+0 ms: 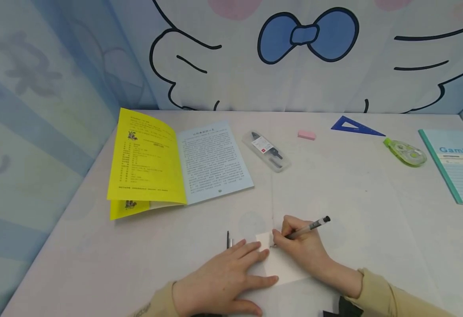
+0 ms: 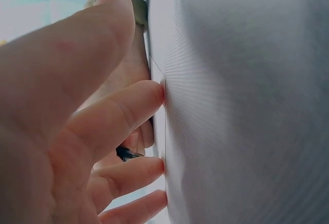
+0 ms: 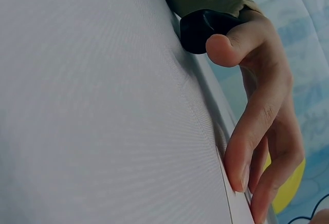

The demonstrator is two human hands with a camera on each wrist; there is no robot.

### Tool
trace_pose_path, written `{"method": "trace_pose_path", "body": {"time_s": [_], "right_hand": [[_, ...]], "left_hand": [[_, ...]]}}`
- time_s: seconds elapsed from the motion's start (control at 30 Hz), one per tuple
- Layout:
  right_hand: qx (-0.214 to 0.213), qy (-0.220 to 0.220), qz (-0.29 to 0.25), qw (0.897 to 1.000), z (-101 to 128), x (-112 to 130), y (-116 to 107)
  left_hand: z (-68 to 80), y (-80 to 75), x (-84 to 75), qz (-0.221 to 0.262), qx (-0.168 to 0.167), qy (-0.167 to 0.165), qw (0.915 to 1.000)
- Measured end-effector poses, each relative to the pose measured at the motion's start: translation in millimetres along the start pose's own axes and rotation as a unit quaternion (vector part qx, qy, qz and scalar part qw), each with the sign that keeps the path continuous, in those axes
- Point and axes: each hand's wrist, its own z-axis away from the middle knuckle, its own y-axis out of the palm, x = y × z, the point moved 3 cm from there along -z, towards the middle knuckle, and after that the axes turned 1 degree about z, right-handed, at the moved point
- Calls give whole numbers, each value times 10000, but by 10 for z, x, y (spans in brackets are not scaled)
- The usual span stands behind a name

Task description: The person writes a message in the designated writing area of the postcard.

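- The table point(image 1: 374, 198) is the base of all; you work at its near edge, so keep both forearms resting on it for steadiness.
- The open booklet point(image 1: 175, 165) lies well behind the paper card, to the left. The notebook point(image 1: 459, 165) lies far to the right. Neither is in your way.
- The paper card point(image 1: 280, 266) lies flat between your two hands, at the near edge of the table.
- Your left hand point(image 1: 219, 281) presses on the left side of the card with straight, spread fingers point(image 2: 136, 106). Keep this pressure even, so the card does not slide.
- Your right hand point(image 1: 302, 246) has its fingers curled tight around the pen point(image 1: 308, 227), with the tip at the far corner of the card. Write with light strokes.
- A small dark thing just left of the card, maybe the pen cap point(image 1: 228, 240), I cannot identify surely.
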Motion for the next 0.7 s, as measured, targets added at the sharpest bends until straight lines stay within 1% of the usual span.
{"method": "trace_pose_path", "body": {"time_s": [0.17,0.23,0.37,0.6,0.7], "right_hand": [[-17,-1,-92,10000,54,-202,19],[2,-36,-130,9999,66,-236,22],[78,-16,-208,9998,77,-270,21],[173,87,-202,9996,78,-284,15],[170,56,-166,9997,77,-268,19]], "left_hand": [[-3,3,0,9,33,-24,10000],[-3,3,0,39,60,-30,10000],[-3,2,2,92,100,-39,9999],[-2,0,2,16,24,-22,10000],[-2,-2,1,18,25,-11,10000]]}}
